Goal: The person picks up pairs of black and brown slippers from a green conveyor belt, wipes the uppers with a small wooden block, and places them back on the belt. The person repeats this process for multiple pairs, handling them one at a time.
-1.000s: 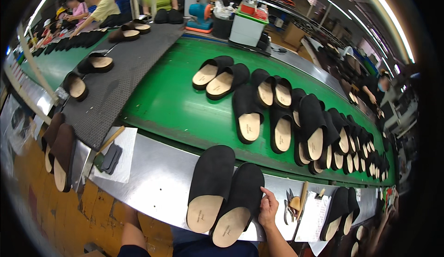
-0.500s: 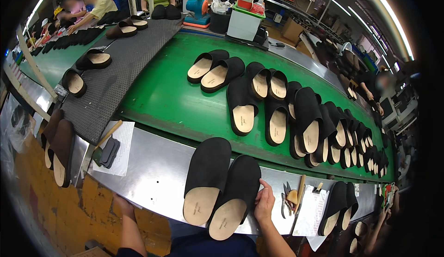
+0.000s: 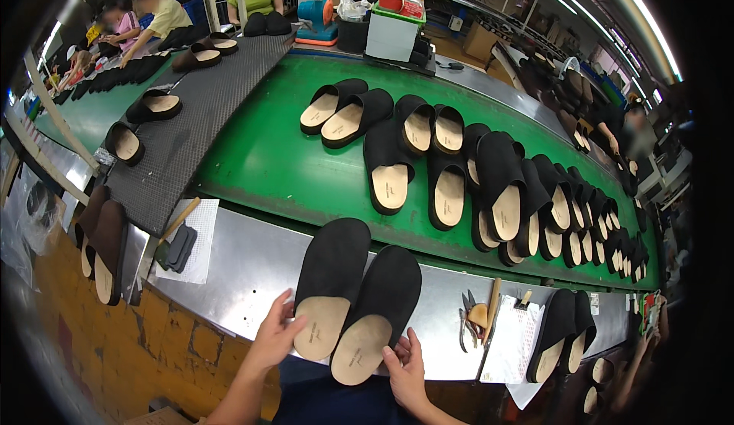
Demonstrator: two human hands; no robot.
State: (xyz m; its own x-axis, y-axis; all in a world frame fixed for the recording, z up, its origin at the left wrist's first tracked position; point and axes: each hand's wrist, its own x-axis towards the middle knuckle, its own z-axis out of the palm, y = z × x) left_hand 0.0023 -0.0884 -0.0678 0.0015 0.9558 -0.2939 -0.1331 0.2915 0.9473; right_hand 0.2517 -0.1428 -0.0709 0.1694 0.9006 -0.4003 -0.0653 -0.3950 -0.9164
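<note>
A pair of black closed-toe slippers with beige insoles, the left slipper (image 3: pixel 332 260) and the right slipper (image 3: pixel 390 283), lies side by side on the metal ledge, heels toward me. Beside the left one's heel is my left hand (image 3: pixel 277 335), open, its thumb at the insole's edge and its fingers apart. My right hand (image 3: pixel 405 365) is open at the right slipper's heel, thumb against the edge and fingers raised outside it. Neither hand is visibly closed around a slipper.
Many black slippers (image 3: pixel 390 176) stand on the green belt (image 3: pixel 252 134). Pliers (image 3: pixel 468 322), a clipboard with paper (image 3: pixel 511 341) and another black pair (image 3: pixel 558 333) lie at right. Brown slippers (image 3: pixel 107 249) stand at left by a ridged black mat (image 3: pixel 206 88). Other people work farther off.
My left hand has come up from below the ledge to the left slipper's heel. My right hand has moved from the right slipper's side down to its heel. The view has shifted slightly.
</note>
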